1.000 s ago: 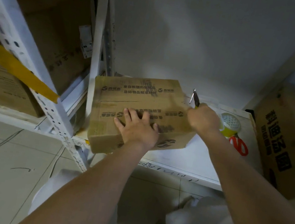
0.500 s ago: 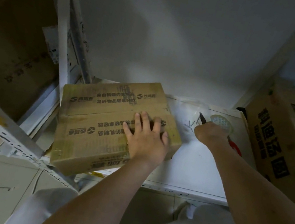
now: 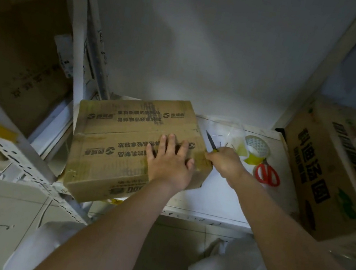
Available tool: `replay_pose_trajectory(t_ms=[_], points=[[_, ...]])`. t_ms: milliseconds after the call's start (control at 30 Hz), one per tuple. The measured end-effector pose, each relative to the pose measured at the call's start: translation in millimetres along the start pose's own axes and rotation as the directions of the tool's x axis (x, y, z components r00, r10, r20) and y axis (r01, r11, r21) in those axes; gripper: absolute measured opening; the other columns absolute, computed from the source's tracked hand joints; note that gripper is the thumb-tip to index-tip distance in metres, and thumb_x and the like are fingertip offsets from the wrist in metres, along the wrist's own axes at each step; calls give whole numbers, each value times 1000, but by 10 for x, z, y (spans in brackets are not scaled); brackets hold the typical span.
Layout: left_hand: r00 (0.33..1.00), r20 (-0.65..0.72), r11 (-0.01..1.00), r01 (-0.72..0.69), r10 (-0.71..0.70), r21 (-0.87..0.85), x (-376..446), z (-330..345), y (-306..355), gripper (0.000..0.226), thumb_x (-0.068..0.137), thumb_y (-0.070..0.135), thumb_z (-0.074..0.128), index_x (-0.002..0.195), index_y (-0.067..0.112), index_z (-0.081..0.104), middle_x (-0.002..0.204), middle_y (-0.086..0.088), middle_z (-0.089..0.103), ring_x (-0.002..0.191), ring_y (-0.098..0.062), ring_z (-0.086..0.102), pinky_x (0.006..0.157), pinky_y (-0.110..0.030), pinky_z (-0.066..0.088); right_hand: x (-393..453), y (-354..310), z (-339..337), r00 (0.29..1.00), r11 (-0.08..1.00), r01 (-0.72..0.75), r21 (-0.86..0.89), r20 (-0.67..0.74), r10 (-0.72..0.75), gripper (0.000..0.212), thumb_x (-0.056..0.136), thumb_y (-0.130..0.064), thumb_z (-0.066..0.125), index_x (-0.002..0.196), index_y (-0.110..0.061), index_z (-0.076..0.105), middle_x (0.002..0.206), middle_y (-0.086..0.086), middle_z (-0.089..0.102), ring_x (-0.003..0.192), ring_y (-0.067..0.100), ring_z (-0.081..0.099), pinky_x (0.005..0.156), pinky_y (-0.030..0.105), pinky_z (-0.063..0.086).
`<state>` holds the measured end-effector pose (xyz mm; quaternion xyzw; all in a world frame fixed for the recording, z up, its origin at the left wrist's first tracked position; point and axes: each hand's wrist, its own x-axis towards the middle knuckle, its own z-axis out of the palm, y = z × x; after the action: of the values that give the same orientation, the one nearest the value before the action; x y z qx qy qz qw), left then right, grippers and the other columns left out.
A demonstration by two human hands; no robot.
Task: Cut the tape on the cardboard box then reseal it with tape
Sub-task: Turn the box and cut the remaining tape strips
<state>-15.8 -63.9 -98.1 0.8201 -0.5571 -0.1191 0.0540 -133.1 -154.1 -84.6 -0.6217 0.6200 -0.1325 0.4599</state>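
Pressing down on the cardboard box (image 3: pixel 122 146), the left hand (image 3: pixel 171 162) lies flat on the near right part of its top, the fingers (image 3: pixel 168 142) straight and slightly spread, their tips reaching the taped seam that runs across the lid. The box sits on a white shelf (image 3: pixel 220 197), its near left corner jutting past the shelf's front edge, and its printed text reads upside down from the head view. Just right of the left fingers, at the box's right edge, the right hand (image 3: pixel 226 166) is curled closed round the handle of a knife (image 3: pixel 211 142); the dark blade rises up and away from the knuckles, pointing toward the wall, clear of the cardboard. Whether the right fingertips touch the box edge cannot be told.

Beyond the right hand, farther right on the shelf, a roll of tape (image 3: pixel 256 150) with a yellow core stands near a crumpled piece of clear plastic film (image 3: pixel 230 129). Red-handled scissors (image 3: pixel 267 174) lie just beside the roll, on its near side. A larger printed carton (image 3: pixel 332 171) stands at the shelf's right end, well apart from both hands.
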Motion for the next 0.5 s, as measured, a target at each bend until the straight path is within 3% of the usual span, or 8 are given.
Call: replay_pose_trajectory(t_ms=[133, 300, 500], points=[[998, 33, 999, -50, 51, -10, -158, -42, -88, 56, 98, 52, 19, 151, 36, 9, 162, 2, -7, 148, -22, -12, 117, -54, -8, -224, 44, 20, 999, 1000, -15, -9, 29, 15, 17, 84, -22, 60, 71, -12, 54, 66, 3, 47, 58, 16, 43, 50, 27, 30], [993, 91, 997, -73, 73, -9, -340, -91, -118, 56, 98, 52, 23, 151, 38, 10, 162, 5, -6, 149, -21, -10, 117, -55, -7, -475, 76, 2, 1000, 986, -5, -165, 3, 5, 11, 80, -23, 60, 79, -14, 55, 77, 5, 53, 72, 21, 53, 58, 28, 39], [995, 61, 997, -73, 74, -18, -500, -76, -71, 58, 94, 56, 32, 148, 37, 21, 161, 6, 3, 149, -23, -6, 116, -59, -5, -714, 156, -87, 997, 978, 19, -205, 78, -3, 12, 82, -19, 64, 86, -8, 60, 79, 7, 55, 72, 18, 54, 58, 26, 40]])
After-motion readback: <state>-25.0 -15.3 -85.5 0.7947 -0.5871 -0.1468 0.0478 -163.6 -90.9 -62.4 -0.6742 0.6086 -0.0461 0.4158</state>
